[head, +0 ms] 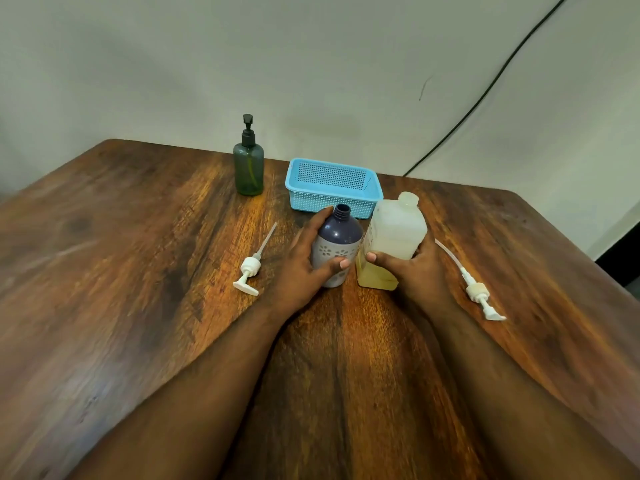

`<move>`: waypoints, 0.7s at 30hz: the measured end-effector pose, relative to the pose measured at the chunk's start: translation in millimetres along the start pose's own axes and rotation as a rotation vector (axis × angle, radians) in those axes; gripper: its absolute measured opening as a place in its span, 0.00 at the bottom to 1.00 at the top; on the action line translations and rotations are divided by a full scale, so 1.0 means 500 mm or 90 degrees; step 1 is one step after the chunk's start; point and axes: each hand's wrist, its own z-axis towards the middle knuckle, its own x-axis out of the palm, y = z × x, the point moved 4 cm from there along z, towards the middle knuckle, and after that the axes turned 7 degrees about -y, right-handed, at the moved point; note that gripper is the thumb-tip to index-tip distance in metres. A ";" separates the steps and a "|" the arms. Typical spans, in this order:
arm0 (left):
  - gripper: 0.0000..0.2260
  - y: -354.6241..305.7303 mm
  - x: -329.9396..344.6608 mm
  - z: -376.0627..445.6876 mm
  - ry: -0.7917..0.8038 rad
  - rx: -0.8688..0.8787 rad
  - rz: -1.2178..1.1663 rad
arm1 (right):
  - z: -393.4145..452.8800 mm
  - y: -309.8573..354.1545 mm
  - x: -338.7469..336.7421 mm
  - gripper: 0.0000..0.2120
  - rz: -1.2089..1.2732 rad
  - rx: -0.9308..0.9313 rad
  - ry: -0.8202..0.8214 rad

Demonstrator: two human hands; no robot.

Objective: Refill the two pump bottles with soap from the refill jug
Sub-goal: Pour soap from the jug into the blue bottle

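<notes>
Two pump bottles [248, 169] [337, 245], one refill jug [393, 239], two loose pumps [250, 268] [479, 292], one basket [333, 187].

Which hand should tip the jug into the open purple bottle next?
Right: the right hand already grips the refill jug, while the left hand steadies the purple bottle.

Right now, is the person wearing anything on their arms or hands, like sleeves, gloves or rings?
No. Both forearms are bare as far as the picture shows, with no sleeves. The left hand and right hand have no gloves, and no rings, watch or bracelets show. Fingernails look short and unpainted.
</notes>
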 end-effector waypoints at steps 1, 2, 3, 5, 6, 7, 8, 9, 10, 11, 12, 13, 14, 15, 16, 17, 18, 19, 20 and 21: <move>0.38 0.000 0.000 0.000 -0.001 -0.001 0.000 | 0.002 -0.003 -0.002 0.46 -0.002 0.004 -0.002; 0.38 0.000 0.000 0.000 -0.003 -0.002 0.001 | 0.004 -0.006 -0.003 0.46 -0.002 0.005 -0.001; 0.38 0.000 -0.001 0.000 -0.004 -0.003 0.001 | 0.004 -0.006 -0.004 0.45 -0.004 0.003 -0.002; 0.38 -0.001 -0.004 0.000 -0.004 -0.006 0.003 | 0.003 0.000 -0.003 0.43 -0.008 0.002 0.000; 0.38 -0.002 -0.005 0.000 -0.004 -0.009 0.003 | 0.000 0.001 -0.003 0.42 -0.011 0.004 0.005; 0.39 -0.004 -0.005 -0.001 -0.004 -0.013 -0.001 | -0.004 0.002 -0.003 0.42 -0.019 0.006 0.014; 0.40 -0.006 -0.005 -0.002 -0.004 -0.018 -0.009 | -0.009 0.001 -0.005 0.43 -0.027 0.007 0.021; 0.41 -0.007 -0.005 -0.003 -0.002 -0.027 -0.019 | -0.017 -0.002 -0.008 0.44 -0.029 0.010 0.018; 0.42 -0.007 -0.005 -0.004 0.000 -0.035 -0.029 | -0.027 -0.006 -0.012 0.46 -0.022 0.020 0.005; 0.42 -0.006 -0.005 -0.005 0.001 -0.043 -0.036 | -0.040 -0.010 -0.016 0.46 -0.007 0.037 -0.024; 0.43 -0.005 -0.005 -0.005 0.001 -0.049 -0.042 | -0.056 -0.013 -0.020 0.46 0.007 0.053 -0.061; 0.44 -0.004 -0.005 -0.006 -0.001 -0.055 -0.049 | -0.074 -0.016 -0.022 0.44 0.016 0.065 -0.097; 0.45 -0.002 -0.005 -0.006 -0.004 -0.058 -0.054 | -0.092 -0.018 -0.022 0.43 0.017 0.074 -0.125; 0.45 -0.005 -0.005 -0.008 -0.011 -0.059 -0.055 | -0.109 -0.020 -0.018 0.42 0.016 0.075 -0.141; 0.46 -0.008 -0.007 -0.010 -0.019 -0.060 -0.052 | -0.124 -0.023 -0.011 0.41 0.012 0.069 -0.145; 0.47 -0.013 -0.009 -0.012 -0.024 -0.063 -0.048 | -0.138 -0.025 -0.002 0.40 0.004 0.059 -0.143; 0.47 -0.017 -0.013 -0.013 -0.024 -0.070 -0.050 | -0.149 -0.027 0.006 0.39 -0.012 0.046 -0.142; 0.46 -0.024 -0.021 -0.013 -0.021 -0.085 -0.062 | -0.158 -0.027 0.013 0.37 -0.036 0.032 -0.141; 0.44 -0.032 -0.034 -0.010 -0.027 -0.111 -0.091 | -0.167 -0.023 0.020 0.36 -0.057 0.017 -0.139; 0.38 -0.039 -0.055 -0.005 -0.050 -0.140 -0.135 | -0.175 -0.020 0.027 0.36 -0.076 0.003 -0.136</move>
